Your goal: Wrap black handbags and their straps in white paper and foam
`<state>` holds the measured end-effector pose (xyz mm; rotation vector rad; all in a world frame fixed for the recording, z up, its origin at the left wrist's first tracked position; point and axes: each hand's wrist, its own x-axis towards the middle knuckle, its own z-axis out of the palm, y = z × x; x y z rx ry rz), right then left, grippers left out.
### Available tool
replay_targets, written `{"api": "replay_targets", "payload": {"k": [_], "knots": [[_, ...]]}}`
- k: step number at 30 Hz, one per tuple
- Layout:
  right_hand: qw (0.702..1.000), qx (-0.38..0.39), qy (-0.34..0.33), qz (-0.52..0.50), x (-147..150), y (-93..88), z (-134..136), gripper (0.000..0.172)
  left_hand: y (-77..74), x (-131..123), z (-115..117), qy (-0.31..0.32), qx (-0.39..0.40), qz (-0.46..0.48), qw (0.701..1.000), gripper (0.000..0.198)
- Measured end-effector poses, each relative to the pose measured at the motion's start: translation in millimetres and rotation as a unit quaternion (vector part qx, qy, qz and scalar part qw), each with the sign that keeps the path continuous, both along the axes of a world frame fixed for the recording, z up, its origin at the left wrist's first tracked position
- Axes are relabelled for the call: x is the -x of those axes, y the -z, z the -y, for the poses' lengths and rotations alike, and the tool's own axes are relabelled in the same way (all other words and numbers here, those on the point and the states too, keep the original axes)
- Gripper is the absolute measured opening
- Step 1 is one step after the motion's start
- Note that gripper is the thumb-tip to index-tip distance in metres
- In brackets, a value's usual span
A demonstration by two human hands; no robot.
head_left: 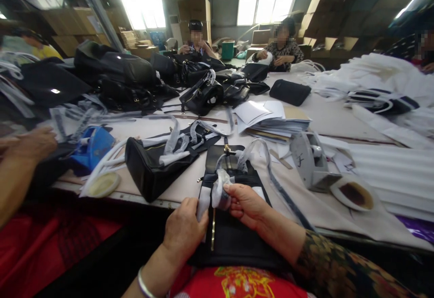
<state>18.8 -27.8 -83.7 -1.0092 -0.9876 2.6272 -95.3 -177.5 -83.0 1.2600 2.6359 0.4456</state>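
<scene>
Black bag (237, 237), second bag (145, 167) beside it, paper stack (267, 119) beyond

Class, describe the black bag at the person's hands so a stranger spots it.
Find the pale worktable, then its near edge. There the black bag lies by the left hand and under the right hand. Unlike neighbouring bags, it reaches the red printed cloth.

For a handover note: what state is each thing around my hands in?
Left hand: closed on white strip
Right hand: pinching plastic-wrapped piece
Front black bag: lying, partly wrapped
Gold zipper: appears closed
Second black bag: lying down
Paper stack: uneven
Pale roll: lying flat
</scene>
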Motion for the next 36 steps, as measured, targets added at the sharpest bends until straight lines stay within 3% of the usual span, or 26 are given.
{"api": "replay_targets", "payload": {"k": [3, 5, 8, 10, 11, 15, 18, 20, 24, 28, 30, 36], "knots": [[1.000, 0.016, 0.008, 0.001, 0, -0.5, 0, 0.046, -2.4, 1, 2, -0.020, -0.045, 0.085, 0.995, 0.011], [1.000, 0.006, 0.012, 0.000, -1, -0.6, -1, 0.046, -4.3, 4, 7, -0.050, -0.096, 0.213, 0.971, 0.018], [0.999, -0.042, 0.003, 0.001, -4, -0.7, -1, 0.048, -8.8, 4, 16, -0.062, -0.202, 0.441, 0.872, 0.027], [0.994, -0.110, -0.009, 0.011, -5, -0.1, 2, 0.048, -11.5, 0, 20, -0.060, -0.260, 0.525, 0.808, 0.032], [0.988, -0.155, -0.013, 0.016, -6, 0.6, 4, 0.046, -12.4, -4, 19, -0.066, -0.277, 0.542, 0.791, 0.033], [0.943, -0.332, -0.021, 0.015, -8, 5.2, 14, 0.037, -10.9, -16, 8, -0.109, -0.308, 0.558, 0.763, 0.033], [0.918, -0.395, -0.045, 0.013, -12, 7.7, 18, 0.034, -5.8, -21, -2, -0.122, -0.301, 0.572, 0.754, 0.035], [0.917, -0.394, -0.056, 0.001, -15, 7.9, 19, 0.033, -2.2, -20, -4, -0.129, -0.294, 0.564, 0.761, 0.036], [0.946, -0.316, -0.066, -0.030, -16, 6.7, 21, 0.038, -4.6, -16, -2, -0.105, -0.255, 0.555, 0.785, 0.045], [0.968, -0.235, -0.081, -0.040, -13, 7.4, 25, 0.037, -22.8, -15, -1, -0.024, -0.199, 0.503, 0.841, 0.042], [0.973, -0.213, -0.084, -0.034, -13, 7.8, 27, 0.036, -30.5, -15, -2, -0.001, -0.176, 0.490, 0.854, 0.041], [0.975, -0.169, -0.138, -0.038, -18, 0.7, 21, 0.035, -30.2, -12, -7, -0.044, -0.098, 0.573, 0.813, 0.051]]}}
